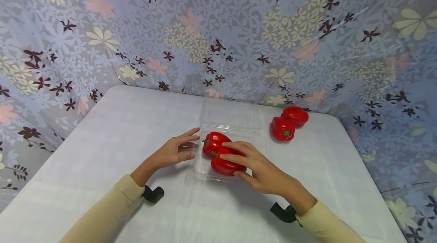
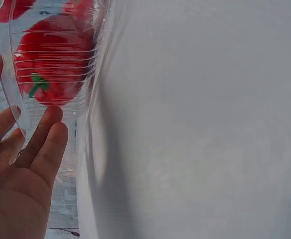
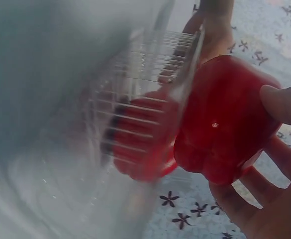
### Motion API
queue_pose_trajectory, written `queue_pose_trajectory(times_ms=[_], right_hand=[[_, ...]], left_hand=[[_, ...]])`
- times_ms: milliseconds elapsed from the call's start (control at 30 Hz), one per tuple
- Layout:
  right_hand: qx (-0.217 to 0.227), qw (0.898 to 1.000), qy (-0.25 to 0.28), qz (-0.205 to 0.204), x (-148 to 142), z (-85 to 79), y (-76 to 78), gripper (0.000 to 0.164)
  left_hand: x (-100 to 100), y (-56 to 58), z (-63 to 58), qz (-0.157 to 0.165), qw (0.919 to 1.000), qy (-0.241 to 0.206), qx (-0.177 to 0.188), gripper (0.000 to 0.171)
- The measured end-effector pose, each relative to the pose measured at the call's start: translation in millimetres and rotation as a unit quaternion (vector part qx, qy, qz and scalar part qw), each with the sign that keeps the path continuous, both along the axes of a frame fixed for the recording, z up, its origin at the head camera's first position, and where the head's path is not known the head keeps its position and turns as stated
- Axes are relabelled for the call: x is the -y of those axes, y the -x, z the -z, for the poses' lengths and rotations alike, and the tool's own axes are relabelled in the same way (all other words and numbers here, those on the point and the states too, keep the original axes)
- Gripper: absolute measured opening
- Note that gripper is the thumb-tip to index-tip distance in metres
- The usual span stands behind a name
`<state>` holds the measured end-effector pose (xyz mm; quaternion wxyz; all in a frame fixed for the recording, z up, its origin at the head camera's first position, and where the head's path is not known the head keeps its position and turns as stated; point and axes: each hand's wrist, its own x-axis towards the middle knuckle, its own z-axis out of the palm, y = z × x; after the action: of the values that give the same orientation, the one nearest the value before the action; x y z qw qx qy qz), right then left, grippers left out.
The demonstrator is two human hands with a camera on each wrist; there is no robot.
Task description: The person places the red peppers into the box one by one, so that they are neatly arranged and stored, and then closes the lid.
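A clear plastic clamshell container (image 1: pixel 203 170) lies opened on the table with its lid (image 1: pixel 230 115) folded back. One red bell pepper (image 1: pixel 212 143) with a green stem sits inside it, also visible through the ribbed wall in the left wrist view. My right hand (image 1: pixel 264 170) holds a second red bell pepper (image 1: pixel 224 167) over the near part of the container; the right wrist view shows thumb and fingers around this pepper (image 3: pixel 220 114). Beside the container's left wall is my left hand (image 1: pixel 175 151), its fingers extended and gripping nothing. Whether those fingertips touch the plastic, I cannot tell.
Two more red bell peppers, one nearer (image 1: pixel 282 128) and one behind it (image 1: pixel 295 116), lie together at the back right of the white-covered table (image 1: pixel 146 117). Flower-patterned cloth (image 1: pixel 239 38) hangs behind the table. Black wrist mounts (image 1: pixel 285 212) show under both forearms.
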<state>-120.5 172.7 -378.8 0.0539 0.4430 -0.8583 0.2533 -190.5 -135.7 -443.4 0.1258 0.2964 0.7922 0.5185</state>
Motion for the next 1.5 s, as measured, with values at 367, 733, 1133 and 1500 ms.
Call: queue_pose_trajectory(times_ms=[367, 733, 1133, 1500], right_hand=[[0.04, 0.999, 0.012, 0.008, 7, 12.6, 5.9, 0.06], [0.091, 0.996, 0.014, 0.007, 11, 17.2, 12.8, 0.059], [0.095, 0.995, 0.028, -0.009, 18, 19.4, 16.8, 0.056], [0.047, 0.999, 0.022, -0.009, 26, 21.9, 15.6, 0.05]], left_hand=[[-2, -0.6, -0.4, 0.004, 1.0, 0.0, 0.002, 0.061], [-4, -0.1, -2.7, 0.007, 1.0, -0.001, 0.0, 0.067], [-2, -0.1, 0.3, 0.005, 1.0, 0.004, -0.002, 0.064], [1, 0.2, -0.2, -0.006, 1.0, 0.004, -0.007, 0.062]])
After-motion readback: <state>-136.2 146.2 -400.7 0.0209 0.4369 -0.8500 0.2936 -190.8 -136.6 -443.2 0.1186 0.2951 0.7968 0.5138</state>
